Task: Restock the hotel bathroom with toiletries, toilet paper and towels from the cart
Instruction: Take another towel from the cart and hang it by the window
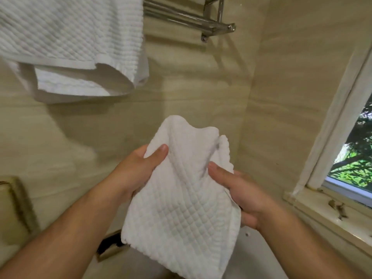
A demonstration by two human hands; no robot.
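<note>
While the left hand (pixel 138 170) and right hand (pixel 244 193) grip the small towel (pixel 181 202) by its sides, the bare rail (pixel 181 18) lies far, straight above.

1. A chrome rail rack (pixel 189 19) with several parallel bars is fixed high on the wall, its end bracket at the right.
2. Glossy beige wall tiles (pixel 201 93) with faint horizontal veining meet in a corner towards the right.
3. A window (pixel 354 158) in a pale frame sits at the right edge, with green leaves behind the glass.
4. The stone sill (pixel 322 214) below it carries small dark specks.
5. A beige box-like fixture (pixel 12 202) is at the left edge, too blurred to identify.
</note>
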